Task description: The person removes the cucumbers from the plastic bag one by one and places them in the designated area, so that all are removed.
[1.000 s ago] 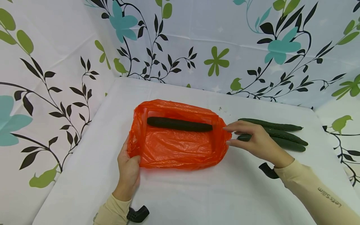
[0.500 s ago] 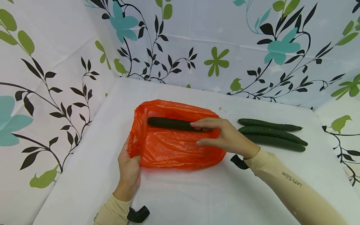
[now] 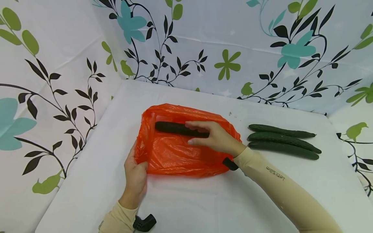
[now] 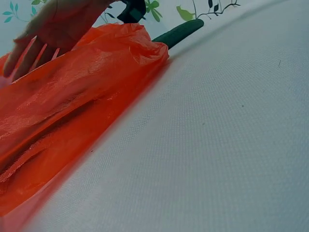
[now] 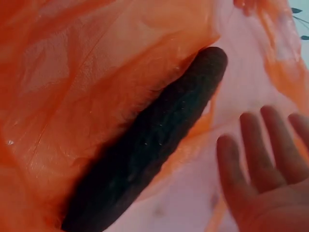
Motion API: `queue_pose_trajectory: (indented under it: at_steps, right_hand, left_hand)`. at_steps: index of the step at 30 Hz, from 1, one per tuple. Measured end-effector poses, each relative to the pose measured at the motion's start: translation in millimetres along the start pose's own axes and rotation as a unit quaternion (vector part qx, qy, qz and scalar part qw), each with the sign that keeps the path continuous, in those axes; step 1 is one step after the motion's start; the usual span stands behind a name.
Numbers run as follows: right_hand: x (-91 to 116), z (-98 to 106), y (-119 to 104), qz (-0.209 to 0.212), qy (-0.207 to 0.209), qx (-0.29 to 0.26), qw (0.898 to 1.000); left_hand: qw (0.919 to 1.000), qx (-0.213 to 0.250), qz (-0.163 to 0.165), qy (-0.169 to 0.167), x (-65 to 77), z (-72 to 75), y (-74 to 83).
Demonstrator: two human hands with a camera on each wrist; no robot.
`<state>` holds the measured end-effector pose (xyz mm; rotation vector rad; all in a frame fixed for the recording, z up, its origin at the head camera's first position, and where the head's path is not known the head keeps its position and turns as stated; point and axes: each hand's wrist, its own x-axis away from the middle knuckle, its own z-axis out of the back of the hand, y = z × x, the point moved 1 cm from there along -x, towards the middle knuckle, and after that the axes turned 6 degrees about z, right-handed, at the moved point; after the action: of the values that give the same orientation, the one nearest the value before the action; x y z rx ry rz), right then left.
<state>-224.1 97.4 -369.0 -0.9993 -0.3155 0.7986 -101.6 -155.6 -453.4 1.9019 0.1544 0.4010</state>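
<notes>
An orange-red plastic bag (image 3: 172, 157) lies with its mouth spread wide on the white tabletop. Inside it, toward the far side, is one dark green cucumber (image 3: 169, 127). My left hand (image 3: 135, 179) grips the bag's near left edge, thumb on the rim and the other fingers hidden behind the plastic. Over the right part of the bag's opening is my right hand (image 3: 215, 137), partly covering the cucumber's right end. In the right wrist view, the fingers of that right hand (image 5: 270, 179) are extended and apart from the cucumber (image 5: 149, 140), holding nothing.
Three more cucumbers (image 3: 284, 138) lie side by side on the table (image 3: 186, 207), right of the bag. Small dark specks (image 3: 230, 114) dot the cloth behind it. A fabric backdrop (image 3: 180, 38) with leaves, flowers and birds rises at the back and left.
My right hand has moved left from the bag's right edge to over its opening, clear of the cucumbers at the right. My left hand keeps its grip on the bag.
</notes>
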Motion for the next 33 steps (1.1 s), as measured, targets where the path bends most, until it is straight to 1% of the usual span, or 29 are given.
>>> queue_pose_trajectory:
  at_steps: [5,9,15,21,25,29,33]
  right_hand:
    - [-9,-3,10,-0.069,0.021,0.039,0.997]
    - [-12,-6,18,-0.101,0.030,0.050,0.993]
    - [-15,-7,27,-0.113,0.040,0.055,0.991]
    - [-17,-8,36,-0.122,0.038,0.044,0.991]
    - [-16,-6,43,-0.143,0.045,0.037,0.988]
    - [-14,-2,49,-0.160,0.052,0.049,0.985]
    - [-16,-2,53,-0.159,0.047,0.059,0.984]
  left_hand:
    - [1.0000,-0.008,0.000,0.001,-0.2,1.0,0.3]
    - [0.9999,-0.009,-0.004,-0.002,-0.7,1.4,1.0]
    - [0.9999,-0.012,-0.007,-0.007,-1.5,2.4,3.0]
    - [0.9998,-0.015,-0.012,-0.005,-1.6,3.7,3.2]
    - [0.9999,-0.007,-0.011,-0.009,-1.7,1.2,0.5]
    - [0.9999,-0.004,-0.002,-0.012,-1.6,-1.8,-3.0]
    - [0.9999,-0.007,-0.003,-0.007,-1.2,-0.9,-4.0]
